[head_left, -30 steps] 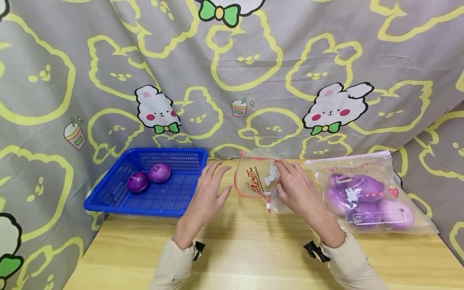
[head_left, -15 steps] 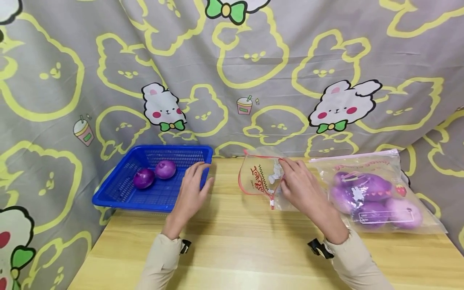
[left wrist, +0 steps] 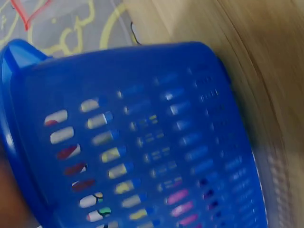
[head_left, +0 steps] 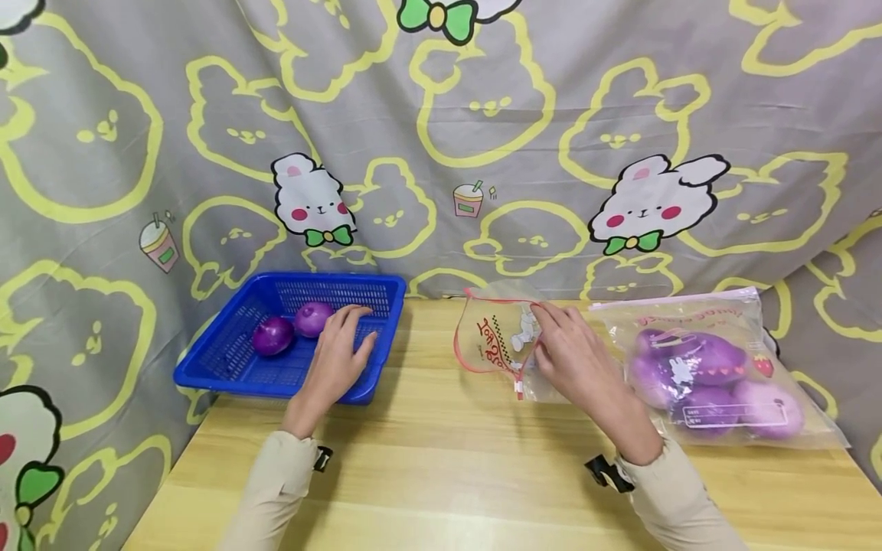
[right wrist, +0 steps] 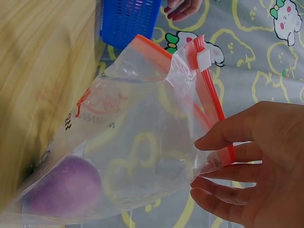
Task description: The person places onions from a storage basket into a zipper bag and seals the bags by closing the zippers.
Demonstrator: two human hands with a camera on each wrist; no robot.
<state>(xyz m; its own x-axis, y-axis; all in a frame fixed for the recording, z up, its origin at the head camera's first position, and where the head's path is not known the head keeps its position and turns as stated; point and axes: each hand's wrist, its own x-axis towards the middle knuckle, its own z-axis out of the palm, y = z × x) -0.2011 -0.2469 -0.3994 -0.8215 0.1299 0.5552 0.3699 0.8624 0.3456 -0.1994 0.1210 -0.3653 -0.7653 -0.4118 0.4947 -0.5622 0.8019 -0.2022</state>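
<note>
A blue plastic basket (head_left: 227, 360) stands at the table's back left with two purple onions (head_left: 273, 335) (head_left: 312, 317) in it. My left hand (head_left: 342, 344) reaches over the basket's right half with straight fingers. It holds nothing, and its fingers lie just right of the nearer onion. The left wrist view shows only the blurred basket wall (left wrist: 142, 142). My right hand (head_left: 568, 348) pinches the red zip rim of a clear zip bag (head_left: 491, 337) and holds its mouth open toward the left. In the right wrist view a purple onion (right wrist: 61, 187) shows through the bag (right wrist: 137, 133).
A second, larger zip bag (head_left: 710, 367) filled with several purple onions lies at the right. The wooden table (head_left: 448, 474) stretches bare between my arms. A grey cartoon-print cloth (head_left: 441, 153) hangs close behind and around the sides.
My left hand has moved left from the table's middle to over the blue basket, beside the onions. The right hand keeps its hold on the open bag.
</note>
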